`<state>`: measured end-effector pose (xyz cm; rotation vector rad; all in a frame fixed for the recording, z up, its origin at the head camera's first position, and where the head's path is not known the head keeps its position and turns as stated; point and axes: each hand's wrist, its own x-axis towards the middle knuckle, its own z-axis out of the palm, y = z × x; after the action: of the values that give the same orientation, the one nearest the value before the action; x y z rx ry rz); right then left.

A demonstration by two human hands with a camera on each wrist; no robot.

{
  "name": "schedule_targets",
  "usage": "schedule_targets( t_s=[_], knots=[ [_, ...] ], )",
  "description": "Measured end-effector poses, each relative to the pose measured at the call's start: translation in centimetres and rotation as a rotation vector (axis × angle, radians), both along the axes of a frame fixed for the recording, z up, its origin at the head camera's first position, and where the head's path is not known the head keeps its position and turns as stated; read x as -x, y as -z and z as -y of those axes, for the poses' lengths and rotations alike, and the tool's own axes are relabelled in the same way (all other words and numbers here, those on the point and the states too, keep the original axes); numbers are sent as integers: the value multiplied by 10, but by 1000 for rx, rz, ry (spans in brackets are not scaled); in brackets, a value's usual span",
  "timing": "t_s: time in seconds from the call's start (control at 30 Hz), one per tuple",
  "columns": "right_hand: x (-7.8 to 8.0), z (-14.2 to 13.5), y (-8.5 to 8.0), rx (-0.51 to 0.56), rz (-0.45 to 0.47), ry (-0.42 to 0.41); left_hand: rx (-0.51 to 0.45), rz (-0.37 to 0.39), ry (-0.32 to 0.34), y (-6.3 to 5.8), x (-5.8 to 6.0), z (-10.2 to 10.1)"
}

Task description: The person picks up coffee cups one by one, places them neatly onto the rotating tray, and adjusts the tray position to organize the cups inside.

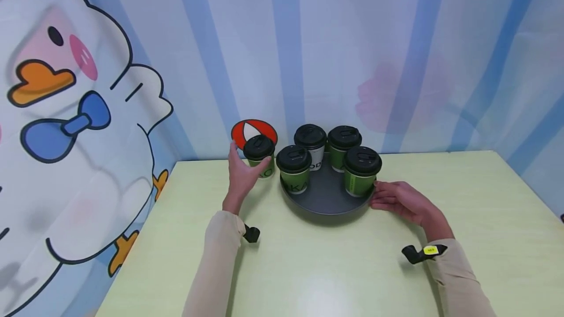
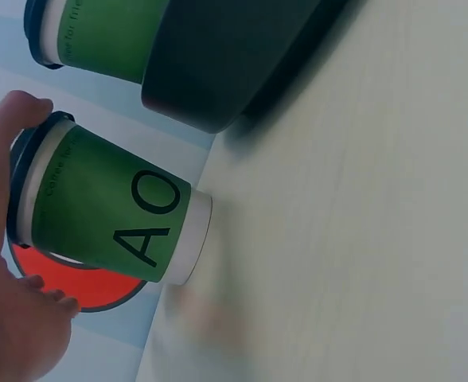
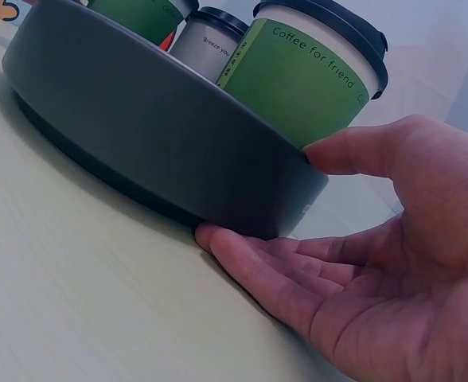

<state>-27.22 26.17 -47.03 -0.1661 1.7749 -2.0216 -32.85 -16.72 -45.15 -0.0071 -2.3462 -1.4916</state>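
My left hand [image 1: 242, 176] holds a green paper coffee cup [image 2: 111, 203] by its black lid [image 1: 259, 147], the thumb on one side and the fingers on the other. This cup is upright beside the left rim of a round dark grey tray [image 1: 328, 199], its base close over the table. My right hand [image 1: 402, 201] grips the tray's right edge. In the right wrist view its thumb [image 3: 349, 151] lies at the rim, and its fingers [image 3: 254, 259] reach beneath the tray's side. Several lidded coffee cups stand on the tray, including a green one [image 1: 359, 182] near my right hand.
Among the cups on the tray are a white one [image 1: 316, 156] at the back and a green one [image 1: 295, 180] at the left. A printed cloth backdrop [image 1: 343, 62] hangs behind the pale table [image 1: 326, 268].
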Motion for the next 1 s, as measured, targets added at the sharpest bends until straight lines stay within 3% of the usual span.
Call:
schedule_targets(
  t_s=[0.23,0.47,0.77,1.0],
  knots=[
    [1,-1,0,-8,4,2,56,-29,21,-2,22,-8],
    [2,-1,0,-16,4,0,42,-20,9,-2,28,-14],
    [1,0,1,-25,-3,0,1,-53,13,-3,21,-4],
    [1,0,1,-23,-11,-3,-30,-29,56,-33,3,13]
  ],
)
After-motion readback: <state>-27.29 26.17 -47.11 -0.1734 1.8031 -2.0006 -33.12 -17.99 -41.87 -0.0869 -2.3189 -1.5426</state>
